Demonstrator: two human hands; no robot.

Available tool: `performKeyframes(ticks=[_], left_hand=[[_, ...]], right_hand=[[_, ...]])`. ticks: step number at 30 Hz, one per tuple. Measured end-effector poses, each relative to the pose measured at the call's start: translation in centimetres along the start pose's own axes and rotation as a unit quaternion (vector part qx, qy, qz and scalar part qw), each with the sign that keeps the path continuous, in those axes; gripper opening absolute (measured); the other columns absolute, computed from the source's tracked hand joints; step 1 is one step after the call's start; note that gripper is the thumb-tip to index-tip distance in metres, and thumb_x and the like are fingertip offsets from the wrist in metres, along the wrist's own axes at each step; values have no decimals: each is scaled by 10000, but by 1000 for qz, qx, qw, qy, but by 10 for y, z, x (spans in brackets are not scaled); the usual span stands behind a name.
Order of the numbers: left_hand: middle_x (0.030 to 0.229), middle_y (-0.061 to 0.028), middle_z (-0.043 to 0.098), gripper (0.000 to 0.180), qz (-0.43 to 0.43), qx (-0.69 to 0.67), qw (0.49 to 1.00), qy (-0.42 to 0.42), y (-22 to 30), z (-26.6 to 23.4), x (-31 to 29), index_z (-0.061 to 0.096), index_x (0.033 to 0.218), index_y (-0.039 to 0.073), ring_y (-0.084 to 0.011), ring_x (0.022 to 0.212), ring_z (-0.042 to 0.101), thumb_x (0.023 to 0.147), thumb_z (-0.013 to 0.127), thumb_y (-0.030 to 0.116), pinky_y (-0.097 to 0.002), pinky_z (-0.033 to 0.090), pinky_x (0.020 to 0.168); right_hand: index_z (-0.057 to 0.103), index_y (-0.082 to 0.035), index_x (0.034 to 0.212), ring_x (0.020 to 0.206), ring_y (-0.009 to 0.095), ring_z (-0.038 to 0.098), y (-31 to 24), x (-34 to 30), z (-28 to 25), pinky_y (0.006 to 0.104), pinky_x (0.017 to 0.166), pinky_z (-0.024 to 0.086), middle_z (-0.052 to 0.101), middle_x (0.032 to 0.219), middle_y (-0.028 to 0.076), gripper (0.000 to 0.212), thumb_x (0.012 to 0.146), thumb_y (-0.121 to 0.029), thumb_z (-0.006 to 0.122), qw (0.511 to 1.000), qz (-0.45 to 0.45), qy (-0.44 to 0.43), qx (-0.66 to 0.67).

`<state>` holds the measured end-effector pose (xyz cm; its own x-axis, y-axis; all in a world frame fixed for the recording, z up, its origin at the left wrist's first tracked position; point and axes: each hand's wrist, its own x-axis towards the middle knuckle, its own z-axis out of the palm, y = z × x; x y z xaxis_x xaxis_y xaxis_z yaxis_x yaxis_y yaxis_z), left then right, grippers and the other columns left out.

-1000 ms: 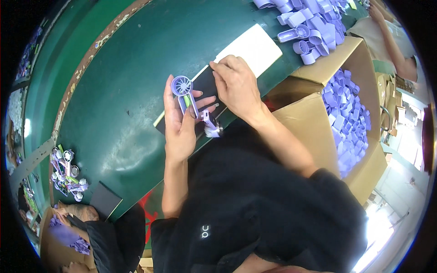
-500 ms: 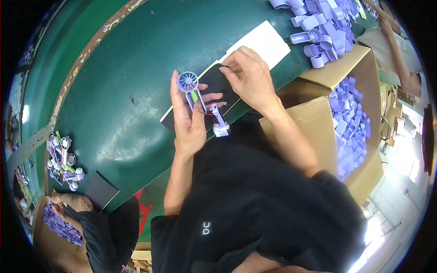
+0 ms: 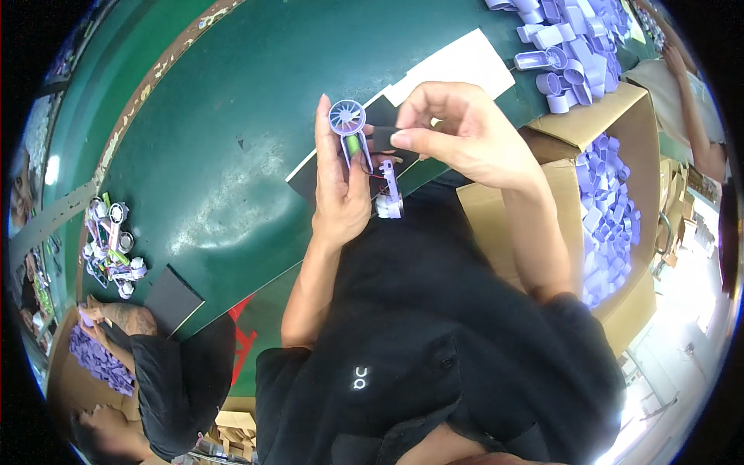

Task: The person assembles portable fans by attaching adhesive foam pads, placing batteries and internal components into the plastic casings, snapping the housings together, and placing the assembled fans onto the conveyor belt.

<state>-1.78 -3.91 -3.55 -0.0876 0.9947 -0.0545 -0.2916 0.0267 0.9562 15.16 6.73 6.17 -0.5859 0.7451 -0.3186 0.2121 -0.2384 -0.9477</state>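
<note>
My left hand holds a purple handheld-fan housing with a round slatted grille. A green cylindrical battery sits in its handle. Thin wires run from there to a purple and white part that hangs beside the hand, over the table edge. In a pinch of thumb and fingers, my right hand grips a small black foam piece, close beside the housing. Beneath both hands lies a black foam sheet, partly hidden, with pale backing paper beyond it.
Purple fan shells are heaped at the far right of the green table. A cardboard box of purple parts stands at my right. Fan assemblies and a black pad lie left, near a co-worker's arm.
My right hand has lifted off the black sheet with a small foam piece and turned toward the fan housing. The left hand still holds the housing.
</note>
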Motion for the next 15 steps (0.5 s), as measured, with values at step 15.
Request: performKeyframes(ticks=[15], left_hand=[[1390, -177, 478, 806, 11, -50, 999, -3, 42, 13, -2, 1, 1676, 76, -218, 1033, 658, 983, 378, -91, -392, 594, 910]], right_hand=[[691, -13, 1007, 796, 75, 653, -10, 6, -5, 226, 715, 536, 706, 887, 18, 160, 945, -130, 781, 995, -38, -35, 84]])
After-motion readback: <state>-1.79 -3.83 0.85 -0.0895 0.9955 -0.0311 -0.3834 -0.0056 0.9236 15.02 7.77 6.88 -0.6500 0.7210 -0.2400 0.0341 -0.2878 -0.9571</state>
